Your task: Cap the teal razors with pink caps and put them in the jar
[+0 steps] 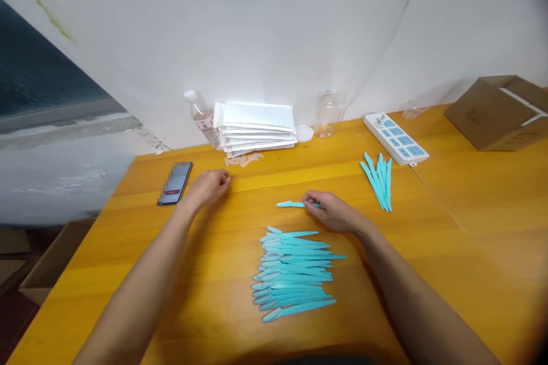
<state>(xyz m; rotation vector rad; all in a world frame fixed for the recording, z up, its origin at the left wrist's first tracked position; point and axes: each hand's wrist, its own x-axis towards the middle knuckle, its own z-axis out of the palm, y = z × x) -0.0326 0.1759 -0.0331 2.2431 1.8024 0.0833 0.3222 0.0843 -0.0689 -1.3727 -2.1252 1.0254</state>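
My right hand (325, 208) pinches the handle of a turquoise eyebrow razor (291, 204), its blade end pointing left. Below it on the table lies a pile of similar turquoise razors (299, 268), laid side by side with their blade ends to the left. My left hand (210, 185) hovers at or rests on the table, fingers curled together; whatever they hold is too small to make out. Just beyond it several small pale translucent pieces (244, 159) are scattered, perhaps blade covers. Several more turquoise razors (379, 182) lie fanned out to the right.
A phone (175, 183) lies left of my left hand. Along the wall stand a plastic bottle (203, 120), a stack of white padded envelopes (259, 125), a round lid (305, 134) and a clear jar (329, 115). Rightward are a power strip (398, 140) and a cardboard box (492, 117).
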